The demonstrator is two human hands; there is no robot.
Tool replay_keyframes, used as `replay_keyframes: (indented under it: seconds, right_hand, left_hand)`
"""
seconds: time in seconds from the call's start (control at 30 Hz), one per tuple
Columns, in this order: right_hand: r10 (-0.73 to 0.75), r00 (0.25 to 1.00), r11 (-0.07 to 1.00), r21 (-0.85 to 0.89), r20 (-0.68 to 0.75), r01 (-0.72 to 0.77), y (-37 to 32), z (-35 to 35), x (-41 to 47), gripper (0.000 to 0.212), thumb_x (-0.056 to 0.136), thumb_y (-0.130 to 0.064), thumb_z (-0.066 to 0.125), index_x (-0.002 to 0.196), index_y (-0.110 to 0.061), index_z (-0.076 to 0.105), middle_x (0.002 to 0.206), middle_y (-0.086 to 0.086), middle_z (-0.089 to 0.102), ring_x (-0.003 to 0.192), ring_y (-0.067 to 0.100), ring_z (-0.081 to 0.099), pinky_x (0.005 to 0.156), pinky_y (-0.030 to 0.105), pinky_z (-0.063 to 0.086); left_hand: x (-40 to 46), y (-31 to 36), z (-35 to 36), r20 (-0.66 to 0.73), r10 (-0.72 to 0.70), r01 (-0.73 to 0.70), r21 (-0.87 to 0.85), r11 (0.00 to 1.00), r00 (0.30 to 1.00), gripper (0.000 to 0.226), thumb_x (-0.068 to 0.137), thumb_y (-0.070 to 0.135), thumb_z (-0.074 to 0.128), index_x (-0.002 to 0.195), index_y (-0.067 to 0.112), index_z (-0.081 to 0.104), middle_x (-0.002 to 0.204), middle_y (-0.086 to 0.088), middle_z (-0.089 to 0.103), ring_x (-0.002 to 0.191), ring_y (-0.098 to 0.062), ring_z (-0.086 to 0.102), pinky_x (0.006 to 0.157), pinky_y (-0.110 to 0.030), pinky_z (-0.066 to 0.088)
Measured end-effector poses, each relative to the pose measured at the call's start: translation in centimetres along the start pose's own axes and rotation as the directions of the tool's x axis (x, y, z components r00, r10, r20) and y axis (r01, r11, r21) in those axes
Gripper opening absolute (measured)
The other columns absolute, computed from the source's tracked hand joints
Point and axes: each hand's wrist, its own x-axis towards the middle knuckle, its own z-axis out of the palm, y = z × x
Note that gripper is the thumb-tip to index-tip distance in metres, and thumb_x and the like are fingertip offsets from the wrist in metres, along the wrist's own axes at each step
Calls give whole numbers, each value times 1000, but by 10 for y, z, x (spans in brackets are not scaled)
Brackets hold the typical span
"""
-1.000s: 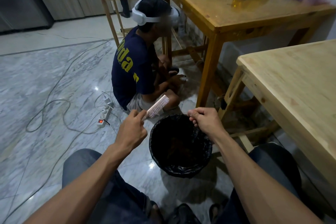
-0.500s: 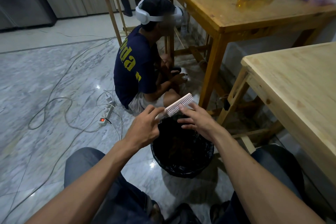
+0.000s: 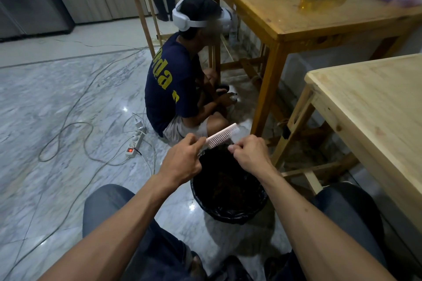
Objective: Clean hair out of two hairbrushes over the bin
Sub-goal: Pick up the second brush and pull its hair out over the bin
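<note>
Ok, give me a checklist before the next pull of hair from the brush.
1. Left hand grips brush by its handle end: ok.
2. Brush over bin: ok, above its far rim.
3. Right hand at the bristles: ok, fingers pinched beside them.
4. Hair between the pinched fingers: cannot tell.
5. Bin upright, lined, open: ok.
6. Second brush in view: not ok, none seen.
</note>
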Motion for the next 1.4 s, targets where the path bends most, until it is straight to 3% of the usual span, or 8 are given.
replay_keyframes:
  seconds: [0.33, 0.43, 0.53, 0.7, 0.8, 1.07, 1.3, 1.4]
  right_hand:
    - [181, 964, 972, 183, -193, -145, 27, -16, -4, 34, 95, -26, 66, 74, -1, 76, 73, 16, 75, 67, 27, 70, 60, 31, 52]
    - [267, 964, 952, 163, -21, -260, 30, -12, -1, 25, 96, -13, 61, 78, -11, 78, 85, 10, 76, 73, 18, 71, 72, 40, 63]
    - [309, 925, 915, 197, 221, -352, 22, -11, 0, 39, 96, 4, 52, 123, -15, 70, 125, 5, 65, 100, 20, 69, 86, 37, 63]
    - [137, 912, 686, 628, 385, -368, 6, -20, -1, 70, 97, -13, 66, 158, -17, 33, 140, 8, 53, 107, 24, 71, 77, 34, 63]
    - [1, 904, 669, 672, 427, -318, 0, -25, 0, 65, 94, -34, 72, 149, -14, 46, 136, 7, 62, 96, 20, 76, 72, 29, 62]
    - [-69, 961, 790, 603, 266, -110, -1, -21, -2, 25, 92, -18, 75, 102, 6, 73, 77, 9, 70, 61, 9, 63, 60, 19, 56]
    - [27, 994, 992, 124, 105, -40, 8, -9, -3, 29, 95, -29, 70, 68, -21, 76, 67, -6, 73, 66, 6, 64, 60, 24, 46]
    - [101, 994, 974, 196, 50, -109, 16, -18, -5, 33, 96, -28, 69, 65, -18, 76, 71, -2, 75, 67, 9, 65, 60, 24, 47]
  left_hand:
    - [0, -13, -3, -118, -196, 198, 3, 980, 974, 42, 81, -3, 59, 120, 10, 66, 95, -13, 56, 62, -28, 47, 51, -35, 44]
    - [2, -7, -4, -135, -188, 181, -65, 981, 973, 42, 82, -3, 59, 122, 8, 65, 95, -14, 57, 67, -35, 55, 53, -38, 48]
    - [4, 0, -3, -142, -122, 110, -87, 990, 982, 41, 84, 0, 59, 124, 7, 64, 99, -13, 58, 67, -33, 56, 55, -35, 44]
    - [7, 8, -4, -151, -12, -5, -114, 993, 989, 39, 84, 5, 57, 122, 8, 65, 102, -12, 61, 69, -28, 57, 57, -31, 41]
    - [10, 12, -5, -156, 50, -77, -172, 982, 987, 40, 86, 10, 54, 124, 9, 64, 105, -8, 63, 78, -25, 60, 65, -26, 42]
    - [11, 6, -4, -119, 89, -125, -344, 931, 989, 37, 88, 5, 60, 125, 6, 67, 106, 5, 64, 87, -8, 56, 76, -10, 40]
    - [9, 6, 3, -5, 17, -17, -23, 1000, 1000, 45, 78, 3, 56, 122, 11, 62, 97, -12, 54, 70, -35, 56, 52, -39, 46]
    - [5, -9, 1, -10, -57, 57, -8, 998, 998, 42, 80, -1, 57, 120, 12, 63, 94, -12, 52, 68, -33, 53, 52, -36, 40]
